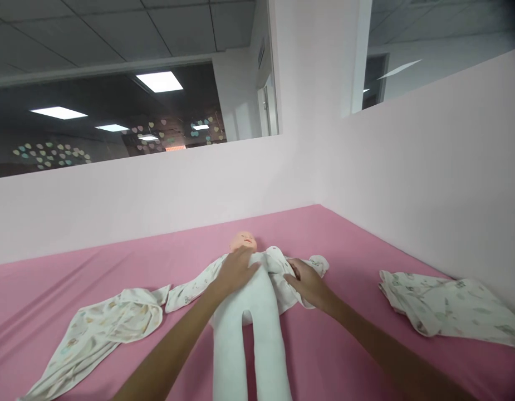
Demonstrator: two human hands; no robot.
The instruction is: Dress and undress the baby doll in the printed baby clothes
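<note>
The pink sheet (344, 245) ran back to two walls (224, 184), cornering beyond the doll (257, 295). Bare sheet separated it from the right cloth (449, 306); the left cloth (119, 317) crowded the spread shirt (284, 295). The doll lay face up on the shirt, its body plain white, legs toward you. Your left hand (239, 268) lay on its chest, grip loose; your right hand (307, 281) was clamped on the shirt.
</note>
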